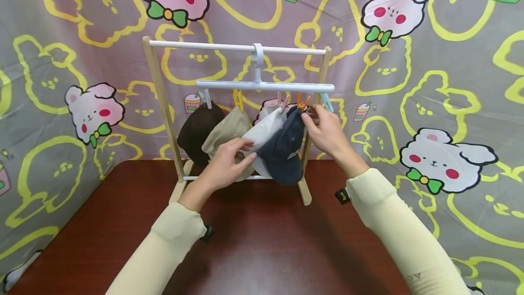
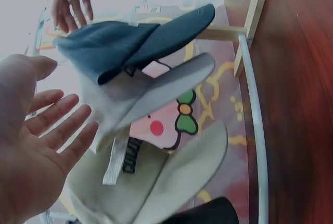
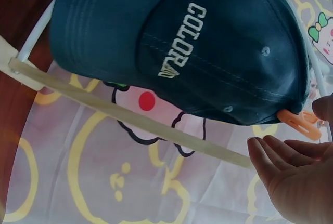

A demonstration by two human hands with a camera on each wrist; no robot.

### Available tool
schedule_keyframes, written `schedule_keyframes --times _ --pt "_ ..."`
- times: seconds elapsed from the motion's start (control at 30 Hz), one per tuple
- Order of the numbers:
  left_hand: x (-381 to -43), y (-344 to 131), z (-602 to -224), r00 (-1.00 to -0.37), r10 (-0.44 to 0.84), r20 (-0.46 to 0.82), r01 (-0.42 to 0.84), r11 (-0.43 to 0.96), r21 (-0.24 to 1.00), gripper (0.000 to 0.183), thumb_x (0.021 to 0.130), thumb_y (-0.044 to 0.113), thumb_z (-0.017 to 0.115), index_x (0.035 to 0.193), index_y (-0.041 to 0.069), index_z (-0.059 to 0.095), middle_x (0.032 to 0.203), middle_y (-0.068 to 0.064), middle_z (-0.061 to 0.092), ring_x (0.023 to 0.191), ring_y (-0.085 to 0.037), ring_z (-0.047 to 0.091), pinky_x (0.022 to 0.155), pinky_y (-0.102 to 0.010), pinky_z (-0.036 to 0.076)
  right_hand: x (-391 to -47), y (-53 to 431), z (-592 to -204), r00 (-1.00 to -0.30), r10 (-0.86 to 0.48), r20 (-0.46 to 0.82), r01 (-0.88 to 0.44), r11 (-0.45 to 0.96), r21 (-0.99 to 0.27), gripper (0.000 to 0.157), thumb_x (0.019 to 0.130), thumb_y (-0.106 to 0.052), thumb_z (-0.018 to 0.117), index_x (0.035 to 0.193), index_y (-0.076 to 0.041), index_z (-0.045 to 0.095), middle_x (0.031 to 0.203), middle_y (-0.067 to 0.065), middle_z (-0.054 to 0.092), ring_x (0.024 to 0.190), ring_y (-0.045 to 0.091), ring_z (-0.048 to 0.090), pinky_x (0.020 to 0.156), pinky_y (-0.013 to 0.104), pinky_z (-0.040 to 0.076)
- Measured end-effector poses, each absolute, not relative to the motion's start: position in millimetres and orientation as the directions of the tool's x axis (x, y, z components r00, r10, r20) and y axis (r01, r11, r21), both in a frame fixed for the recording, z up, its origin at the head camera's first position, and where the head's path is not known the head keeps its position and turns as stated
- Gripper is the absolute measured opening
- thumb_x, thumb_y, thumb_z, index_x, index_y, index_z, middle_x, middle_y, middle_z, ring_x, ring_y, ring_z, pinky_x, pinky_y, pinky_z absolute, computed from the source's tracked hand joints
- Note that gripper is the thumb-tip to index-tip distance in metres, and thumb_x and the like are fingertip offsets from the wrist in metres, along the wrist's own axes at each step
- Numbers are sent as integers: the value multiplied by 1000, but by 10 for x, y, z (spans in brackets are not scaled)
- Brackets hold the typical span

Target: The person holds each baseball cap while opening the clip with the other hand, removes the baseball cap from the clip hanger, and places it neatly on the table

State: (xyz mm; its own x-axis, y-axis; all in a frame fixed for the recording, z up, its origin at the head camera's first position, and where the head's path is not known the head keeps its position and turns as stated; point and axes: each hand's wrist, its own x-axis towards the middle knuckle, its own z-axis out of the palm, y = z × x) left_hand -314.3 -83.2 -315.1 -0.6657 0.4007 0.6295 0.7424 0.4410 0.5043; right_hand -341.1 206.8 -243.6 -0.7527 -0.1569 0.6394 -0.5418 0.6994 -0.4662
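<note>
Four caps hang from clips below a pale blue hanger: a dark brown cap, a beige cap, a white cap and a navy cap with light lettering. My left hand hovers in front of the beige and white caps, fingers spread and holding nothing. Beside the navy cap's top, my right hand has its thumb close to an orange clip. In the right wrist view its fingers lie loosely apart from the cap, with the clip between thumb and fingers but not visibly squeezed.
The hanger hooks over the white top bar of a wooden-legged rack on a dark red table. A spare blue clip hangs at the hanger's right end. A cartoon-printed cloth stands behind.
</note>
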Motion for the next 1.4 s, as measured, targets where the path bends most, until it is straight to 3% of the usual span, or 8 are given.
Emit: schedule_keyframes --times 0.4,0.6,0.8,1.1,1.4 --pt "-3135 -616 -3123 -722 430 543 688 535 490 42 98 22 67 133 -1 62 129 -16 68 116 -29 65 98 -44 53 -3490 1989 -2317 -781 -109 614 -519 659 -544 45 104 -29 57 134 4 58 128 20 68 118 33 66 101 48 50" --pt "-3161 -528 -3116 -699 460 547 712 519 473 39 99 19 67 132 -2 62 127 -17 67 118 -28 63 98 -43 52 -3485 1987 -2290 -785 -103 612 -514 660 -548 41 104 -29 57 131 2 62 124 20 69 113 33 68 97 47 52" --pt "-3191 -463 -3130 -659 487 573 749 485 450 33 99 15 67 127 -2 65 118 -14 70 107 -27 64 97 -44 50 -3469 1968 -2296 -791 -113 602 -506 673 -539 39 104 -30 57 126 0 65 119 20 71 108 33 69 92 48 54" --pt "-3232 -402 -3185 -651 451 611 759 401 513 27 99 8 66 123 -5 68 110 -16 74 101 -26 70 92 -43 54 -3483 1885 -2306 -720 -99 687 -515 740 -433 32 103 -26 58 108 2 71 99 18 76 88 33 72 80 47 56" --pt "-3265 -349 -3213 -638 420 646 770 364 524 19 96 4 69 113 -3 71 100 -14 75 93 -24 71 86 -41 58 -3495 1810 -2260 -627 -56 777 -427 858 -284 42 102 -40 60 80 -6 69 71 10 67 61 28 58 58 40 45"
